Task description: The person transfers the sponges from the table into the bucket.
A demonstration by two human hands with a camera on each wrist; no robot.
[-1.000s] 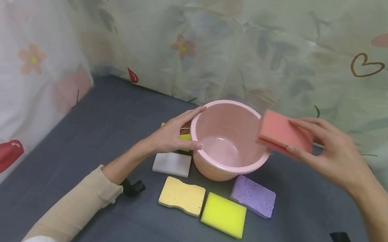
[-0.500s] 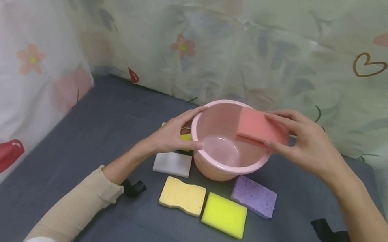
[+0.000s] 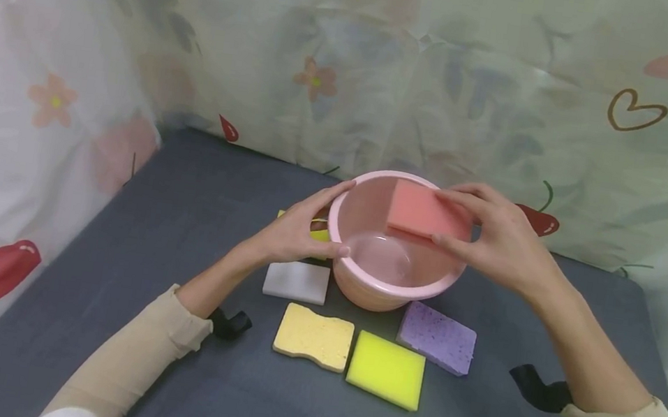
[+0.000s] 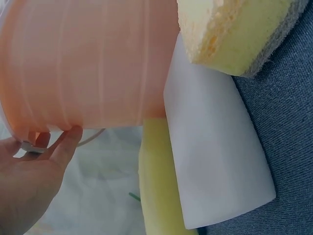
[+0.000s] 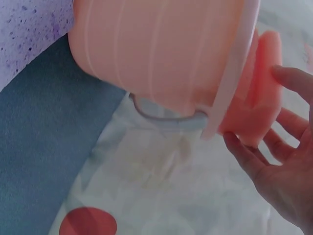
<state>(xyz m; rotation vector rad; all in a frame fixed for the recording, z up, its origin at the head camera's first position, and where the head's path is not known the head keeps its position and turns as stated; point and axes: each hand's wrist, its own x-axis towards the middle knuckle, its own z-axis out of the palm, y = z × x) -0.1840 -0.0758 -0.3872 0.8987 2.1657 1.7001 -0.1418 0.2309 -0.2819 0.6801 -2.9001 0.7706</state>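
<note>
A pink bucket [image 3: 369, 296] stands on the dark cloth, its mouth facing up. My left hand [image 3: 296, 232] grips its rim on the left side, thumb toward the front and fingers toward the back. Over the right part of the bucket's mouth, my right hand [image 3: 497, 240] holds a pink sponge [image 3: 422, 211] between thumb and fingers. The right wrist view shows the sponge [image 5: 268, 93] at the rim, partly hidden behind it. In the left wrist view, the fingers of my left hand [image 4: 36, 176] touch the bucket near its rim.
In front of the bucket lie a cream wavy-edged sponge [image 3: 313, 337], a bright yellow sponge [image 3: 386, 370] and a purple speckled sponge [image 3: 437, 338]. A white sponge [image 3: 296, 282] lies left, near a partly hidden yellow one [image 3: 320, 236]. Patterned fabric [image 3: 253, 50] hangs behind.
My right hand has moved left with the pink sponge, from beside the bucket's right rim to over its mouth. The left hand and the bucket have stayed in place.
</note>
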